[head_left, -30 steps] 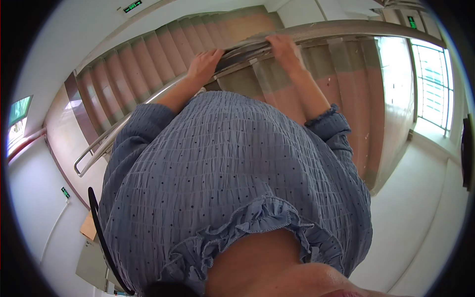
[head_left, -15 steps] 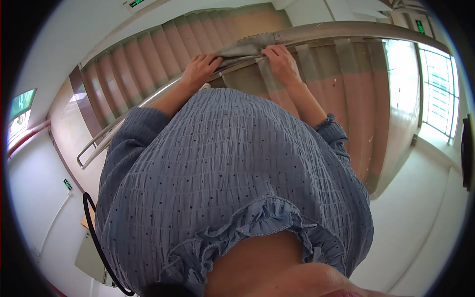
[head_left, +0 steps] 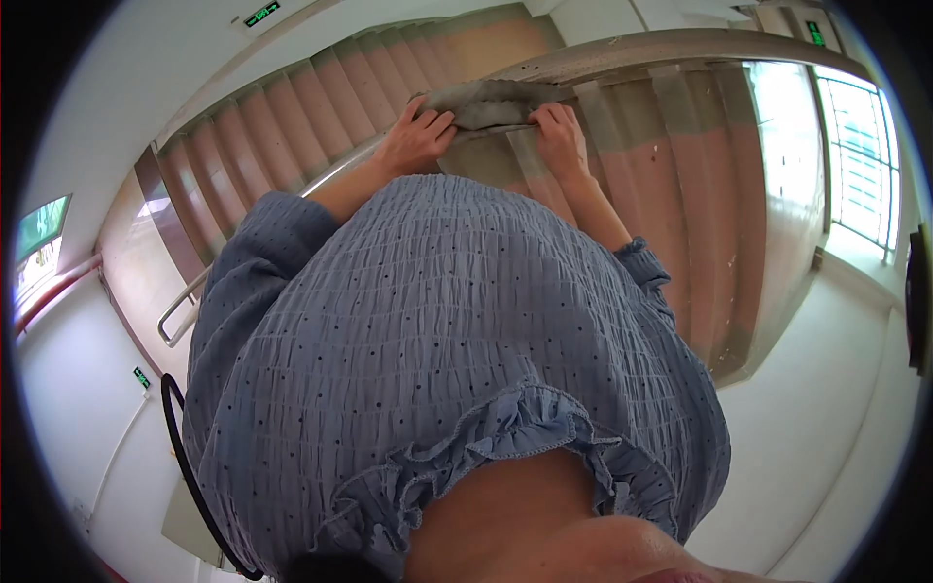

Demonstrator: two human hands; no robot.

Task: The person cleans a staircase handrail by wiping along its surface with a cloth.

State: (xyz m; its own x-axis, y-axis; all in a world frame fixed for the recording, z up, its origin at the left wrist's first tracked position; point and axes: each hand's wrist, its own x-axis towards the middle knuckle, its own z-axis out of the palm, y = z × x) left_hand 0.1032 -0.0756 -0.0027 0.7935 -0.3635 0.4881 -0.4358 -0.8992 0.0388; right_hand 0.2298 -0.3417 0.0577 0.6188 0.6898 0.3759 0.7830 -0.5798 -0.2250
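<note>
The grey cloth (head_left: 494, 103) spans the gap between the person's two hands, in front of the dotted blue blouse (head_left: 466, 291) and at the near side of the broad handrail (head_left: 661, 45); the left hand (head_left: 418, 139) has its fingers curled tight on the cloth's left end, and the right hand (head_left: 561, 141) pinches its right end between thumb and fingers; whether the underside rests on the rail or hangs just clear of it, I cannot fairly tell from this angle; stair flights (head_left: 680, 185) show beyond and below; the folds and loose, uneven edge suggest a soft, limp, light thing, hardly fragile, likely to sag or bunch in the middle if the ends come together; the two opposite ends look the best places to grip, with slight outward tension keeping it flat.
</note>
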